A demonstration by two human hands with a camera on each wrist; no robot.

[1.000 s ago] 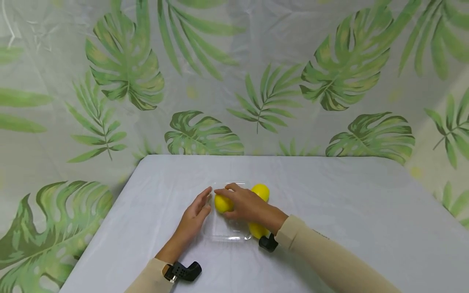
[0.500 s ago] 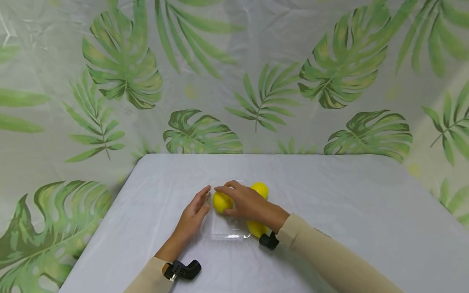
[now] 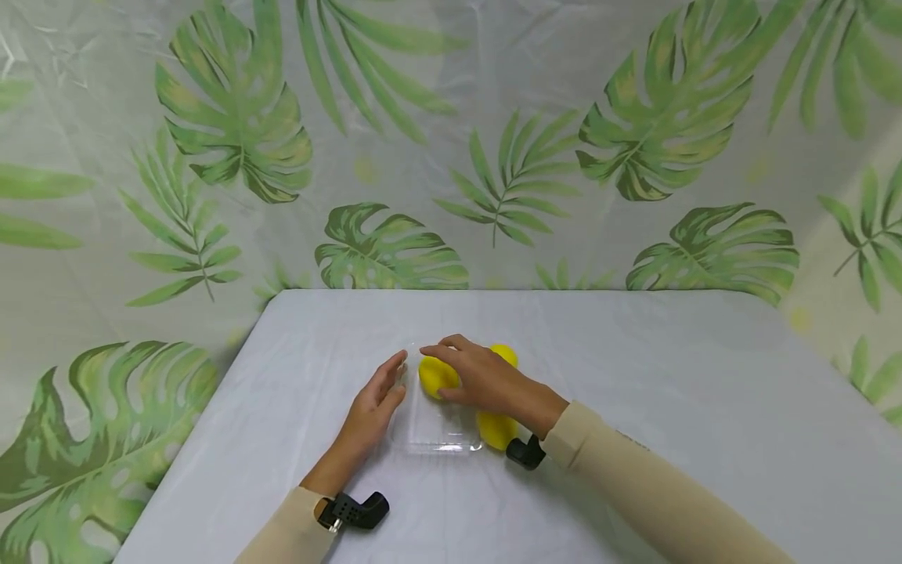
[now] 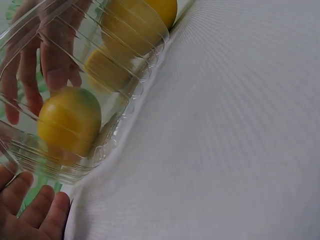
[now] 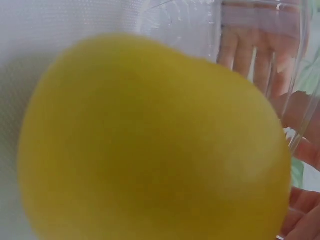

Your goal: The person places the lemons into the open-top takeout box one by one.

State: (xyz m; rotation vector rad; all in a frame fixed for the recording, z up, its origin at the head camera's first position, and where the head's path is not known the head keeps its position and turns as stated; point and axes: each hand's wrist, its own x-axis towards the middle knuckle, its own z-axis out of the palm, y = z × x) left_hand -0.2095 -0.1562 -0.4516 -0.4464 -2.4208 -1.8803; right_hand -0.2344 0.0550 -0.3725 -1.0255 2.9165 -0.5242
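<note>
My right hand (image 3: 486, 380) reaches over the clear plastic container (image 3: 437, 448), its thumb and fingers around a yellow lemon (image 3: 437, 377). In the left wrist view that lemon (image 4: 70, 122) shows through the clear wall, with fingers reaching down at it. Beside the container's left side, my left hand (image 3: 369, 411) stands with extended fingers, holding nothing; whether it touches the wall is unclear. Two more lemons lie at the container's right side: a far one (image 3: 504, 355), partly hidden by the right hand, and a near one (image 3: 496, 430). A blurred lemon (image 5: 155, 145) fills much of the right wrist view.
The work surface is a white-covered table (image 3: 634, 368). Behind it hangs a leaf-print cloth (image 3: 535, 180). Black wrist cameras sit on the left wrist (image 3: 352, 511) and below the right cuff (image 3: 524, 453).
My right hand and the lemon within its fingers have shifted slightly right and away from me. The left hand and the container stay nearly in place; the view has tilted a little.
</note>
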